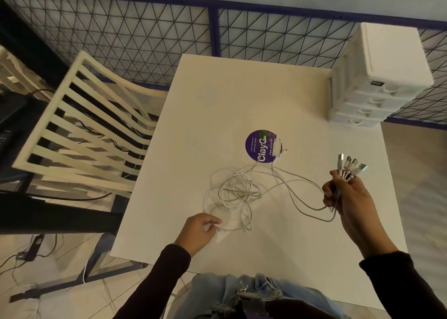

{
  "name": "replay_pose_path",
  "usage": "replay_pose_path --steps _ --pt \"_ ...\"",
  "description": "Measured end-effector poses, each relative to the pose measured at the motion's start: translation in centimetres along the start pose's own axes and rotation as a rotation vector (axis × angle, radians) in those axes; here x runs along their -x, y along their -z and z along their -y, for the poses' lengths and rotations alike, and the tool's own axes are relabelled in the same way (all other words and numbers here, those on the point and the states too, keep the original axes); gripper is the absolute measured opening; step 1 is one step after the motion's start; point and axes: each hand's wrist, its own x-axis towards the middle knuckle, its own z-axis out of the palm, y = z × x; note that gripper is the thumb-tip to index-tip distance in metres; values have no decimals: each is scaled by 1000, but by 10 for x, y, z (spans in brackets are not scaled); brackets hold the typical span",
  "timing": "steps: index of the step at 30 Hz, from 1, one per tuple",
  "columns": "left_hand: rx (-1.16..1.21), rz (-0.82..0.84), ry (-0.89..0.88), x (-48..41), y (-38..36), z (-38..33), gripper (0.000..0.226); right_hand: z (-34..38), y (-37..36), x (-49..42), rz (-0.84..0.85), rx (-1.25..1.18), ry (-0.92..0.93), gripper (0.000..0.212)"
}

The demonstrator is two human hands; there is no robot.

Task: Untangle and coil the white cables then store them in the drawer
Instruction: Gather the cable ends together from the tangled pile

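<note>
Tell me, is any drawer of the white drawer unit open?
No, all drawers of the white drawer unit at the table's far right corner sit flush and closed.

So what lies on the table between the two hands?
In the head view, the tangled white cables lie between the left hand and right hand, each gripping cable.

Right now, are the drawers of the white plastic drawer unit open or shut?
Shut: all the fronts of the white plastic drawer unit sit flush in one stack, none pulled out.
</note>
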Motion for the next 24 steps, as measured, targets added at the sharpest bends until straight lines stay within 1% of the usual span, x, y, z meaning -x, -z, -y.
replay_pose_path --steps 4,5,6,8,9,10,11,13,15,19,21,24 --pt "504 -337 105 6 12 -36 33 -2 -2 3 11 49 4 17" --pt "598 -398 121 6 16 -46 34 -2 -3 4 15 69 8 18" --pt "702 -433 141 5 20 -54 42 -1 -6 5 20 78 10 18" --pt "1020 -403 197 3 28 -69 70 1 -10 6 37 54 5 21" --pt "1196 -351 225 3 32 -78 75 2 -13 7 56 32 -5 23" --pt "1320 -292 233 3 34 -89 71 4 -15 8 81 9 -16 26" --pt "1358 -236 218 4 37 -101 61 6 -17 9 112 -9 -29 29" --pt "1305 -116 115 7 35 -126 41 10 -21 12 186 -35 -51 36" --pt "1152 -55 13 14 28 -149 29 13 -26 16 254 -47 -49 37" --pt "630 -1 -192 26 5 -182 26 19 -36 25 321 -39 11 36" --pt "453 36 -284 27 -6 -188 24 23 -40 30 326 -70 43 36" --pt "203 -6 -384 26 -16 -193 17 29 -44 35 298 -102 46 38"
